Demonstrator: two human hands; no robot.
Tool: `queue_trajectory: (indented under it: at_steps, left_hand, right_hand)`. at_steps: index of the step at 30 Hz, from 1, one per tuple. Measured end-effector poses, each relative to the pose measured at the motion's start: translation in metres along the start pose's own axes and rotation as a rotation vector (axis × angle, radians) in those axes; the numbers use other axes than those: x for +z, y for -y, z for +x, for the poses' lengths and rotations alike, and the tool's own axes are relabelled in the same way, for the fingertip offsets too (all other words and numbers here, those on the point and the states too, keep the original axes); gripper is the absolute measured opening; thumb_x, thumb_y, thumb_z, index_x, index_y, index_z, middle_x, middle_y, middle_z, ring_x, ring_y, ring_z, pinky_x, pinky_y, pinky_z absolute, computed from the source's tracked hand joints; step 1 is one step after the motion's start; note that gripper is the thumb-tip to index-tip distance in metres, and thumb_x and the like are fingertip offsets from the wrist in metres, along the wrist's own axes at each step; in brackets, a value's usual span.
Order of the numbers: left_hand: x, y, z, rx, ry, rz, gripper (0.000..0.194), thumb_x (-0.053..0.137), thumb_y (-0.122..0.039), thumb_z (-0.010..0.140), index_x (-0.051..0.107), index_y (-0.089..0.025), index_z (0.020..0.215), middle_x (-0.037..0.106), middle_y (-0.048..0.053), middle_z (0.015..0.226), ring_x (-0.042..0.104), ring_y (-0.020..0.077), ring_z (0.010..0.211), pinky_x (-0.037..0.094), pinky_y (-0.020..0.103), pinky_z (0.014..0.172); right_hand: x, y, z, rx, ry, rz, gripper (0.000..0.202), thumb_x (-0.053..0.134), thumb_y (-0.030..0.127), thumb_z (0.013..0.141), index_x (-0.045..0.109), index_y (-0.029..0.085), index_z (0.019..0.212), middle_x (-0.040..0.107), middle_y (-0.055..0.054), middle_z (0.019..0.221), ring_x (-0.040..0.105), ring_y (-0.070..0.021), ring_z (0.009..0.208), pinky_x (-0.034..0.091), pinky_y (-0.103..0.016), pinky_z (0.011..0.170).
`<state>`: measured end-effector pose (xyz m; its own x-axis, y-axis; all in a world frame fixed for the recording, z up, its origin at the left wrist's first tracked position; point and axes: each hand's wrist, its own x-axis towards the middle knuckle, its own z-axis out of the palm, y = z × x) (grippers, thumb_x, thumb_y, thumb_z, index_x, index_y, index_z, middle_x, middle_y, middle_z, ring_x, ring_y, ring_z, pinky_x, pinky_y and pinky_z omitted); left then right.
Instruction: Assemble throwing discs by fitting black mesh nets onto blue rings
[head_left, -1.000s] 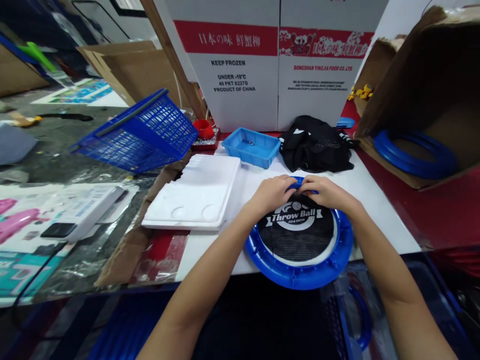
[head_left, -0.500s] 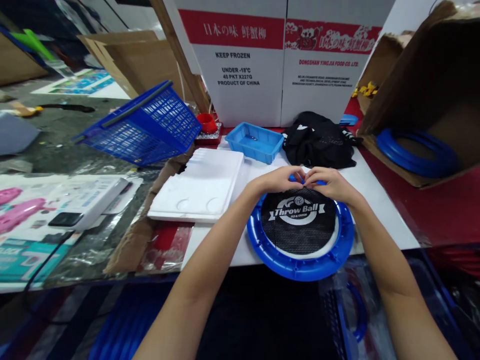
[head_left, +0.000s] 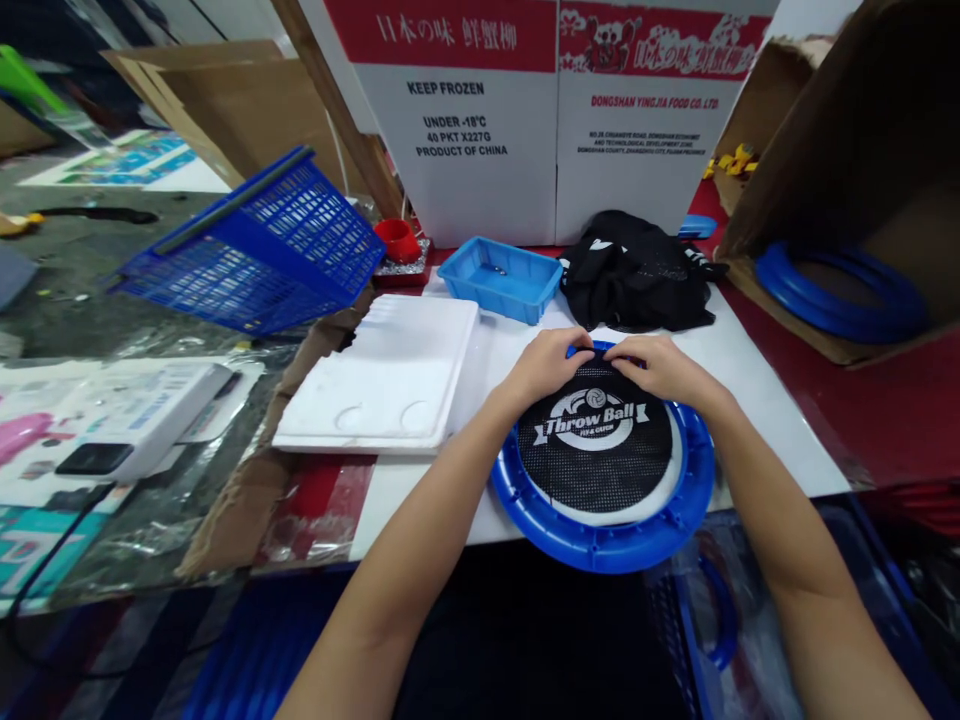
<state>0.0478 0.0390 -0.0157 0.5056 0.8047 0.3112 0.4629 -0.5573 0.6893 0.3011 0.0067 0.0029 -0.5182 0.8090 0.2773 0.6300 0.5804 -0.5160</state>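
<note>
A blue plastic ring (head_left: pixel 600 548) lies at the table's front edge, its near rim jutting slightly over. Black mesh fabric (head_left: pixel 592 465) printed "Throw Ball" spans its middle, and white table paper shows in a crescent along the lower right. At the far rim, my left hand (head_left: pixel 551 362) has its fingers closed on the mesh edge and the ring. Just to its right, my right hand (head_left: pixel 651 365) pinches the same far edge of the mesh against the rim. A small gap separates the two hands. The fingertips are partly hidden.
Behind the ring stand a light blue tray (head_left: pixel 501 282) and a pile of black fabric (head_left: pixel 637 275). A white foam slab (head_left: pixel 379 375) and a tilted blue basket (head_left: pixel 259 250) are on the left. More blue rings (head_left: pixel 840 295) sit in a cardboard box (head_left: pixel 817 160) at right.
My hands have moved slightly apart along the far rim, from touching each other to a small gap. The view has shifted a little; the ring stays in place.
</note>
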Motion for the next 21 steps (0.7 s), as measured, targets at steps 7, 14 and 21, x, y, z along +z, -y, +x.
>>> queue_trajectory:
  at_steps: [7,14,21]
  left_hand:
    - [0.009,0.009,0.004,-0.034,-0.049,-0.048,0.012,0.077,-0.015,0.095,0.074,-0.022,0.103,0.083,0.004,0.105,0.077,0.0248,0.102,0.058,0.038,0.092]
    - [0.007,0.009,0.006,-0.018,-0.019,-0.014,0.011,0.072,-0.012,0.096,0.071,-0.022,0.101,0.082,0.005,0.105,0.076,0.0247,0.102,0.059,0.038,0.093]
    - [0.007,0.009,0.007,0.002,-0.002,0.089,0.019,0.066,-0.011,0.098,0.082,-0.021,0.101,0.083,0.008,0.112,0.075,0.0264,0.108,0.058,0.042,0.105]
  right_hand:
    - [0.010,-0.007,0.002,0.077,0.012,-0.054,0.027,0.065,0.022,0.105,0.087,0.023,0.120,0.089,-0.007,0.112,0.081,-0.0256,0.097,0.057,-0.036,0.090]
    - [0.012,-0.008,0.004,0.106,0.015,-0.095,0.033,0.063,0.015,0.103,0.088,0.023,0.123,0.090,-0.007,0.113,0.083,-0.0238,0.097,0.060,-0.035,0.095]
    - [0.010,0.002,0.005,0.115,0.035,-0.158,0.036,0.062,0.013,0.104,0.088,0.023,0.127,0.089,-0.008,0.120,0.085,-0.0271,0.109,0.061,-0.035,0.100]
